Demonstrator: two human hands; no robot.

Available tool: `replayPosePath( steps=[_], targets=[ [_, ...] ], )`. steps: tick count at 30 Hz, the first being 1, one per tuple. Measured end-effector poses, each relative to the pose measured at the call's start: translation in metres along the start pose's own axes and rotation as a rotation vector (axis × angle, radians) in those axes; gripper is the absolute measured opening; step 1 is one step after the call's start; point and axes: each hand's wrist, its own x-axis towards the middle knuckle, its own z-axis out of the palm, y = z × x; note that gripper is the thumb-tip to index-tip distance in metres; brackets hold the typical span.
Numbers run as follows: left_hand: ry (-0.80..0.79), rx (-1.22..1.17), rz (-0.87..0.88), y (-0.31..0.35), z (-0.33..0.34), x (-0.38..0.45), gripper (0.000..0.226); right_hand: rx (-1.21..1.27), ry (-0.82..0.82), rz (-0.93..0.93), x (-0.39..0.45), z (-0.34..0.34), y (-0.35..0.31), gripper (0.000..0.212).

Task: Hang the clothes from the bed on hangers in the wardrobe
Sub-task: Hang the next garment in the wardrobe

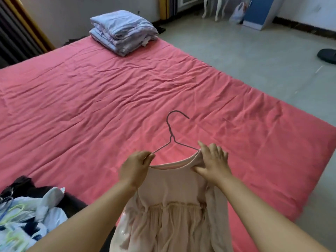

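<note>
Your left hand pinches the left shoulder of the wire hanger together with the neckline of the pale pink dress, fingers curled round both. Your right hand grips the other side of the neckline, thumb under the fabric and fingers bent over it, right where the hanger's right arm runs into the cloth. The hanger is held above the near part of the bed, its hook pointing away from you and curving to the right. The dress hangs from your hands toward you, its gathered waist and pleated skirt falling below the near edge of the bed, one long sleeve trailing down on the right. The bed carries a wrinkled coral-red sheet. At its far edge, toward the far left corner, sits a folded lavender quilt. At the near left corner lies a heap of clothes, dark and pale blue-white pieces mixed, with what look like light green plastic hangers among them. On the grey floor to the right of the bed lies a dark slipper. Farther back stand white furniture legs, a white plastic bag and a blue and white cabinet leaning by the wall.
</note>
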Motion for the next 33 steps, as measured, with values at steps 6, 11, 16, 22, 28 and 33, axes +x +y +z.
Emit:
replayPosePath(
  steps=[6, 11, 16, 22, 28, 33],
  targets=[
    [-0.062, 0.146, -0.095, -0.031, 0.077, 0.076, 0.021, 0.024, -0.061, 0.008, 0.083, 0.071, 0.038, 0.092],
    [-0.131, 0.230, -0.186, -0.052, 0.116, 0.082, 0.033, 0.097, -0.115, -0.008, 0.093, 0.114, 0.052, 0.091],
    [-0.171, 0.274, -0.219, -0.054, 0.114, 0.067, 0.036, 0.186, -0.064, -0.030, 0.084, 0.119, 0.056, 0.067],
    [-0.145, 0.200, -0.163, -0.035, 0.080, 0.043, 0.035, 0.273, 0.043, -0.066, 0.053, 0.087, 0.046, 0.046],
    [-0.153, 0.154, -0.035, -0.005, 0.022, -0.020, 0.033, 0.365, 0.147, -0.086, -0.023, 0.035, 0.014, 0.035],
    [-0.240, 0.187, 0.091, 0.011, -0.042, -0.103, 0.030, 0.408, 0.238, -0.054, -0.130, -0.001, -0.033, 0.028]
  ],
)
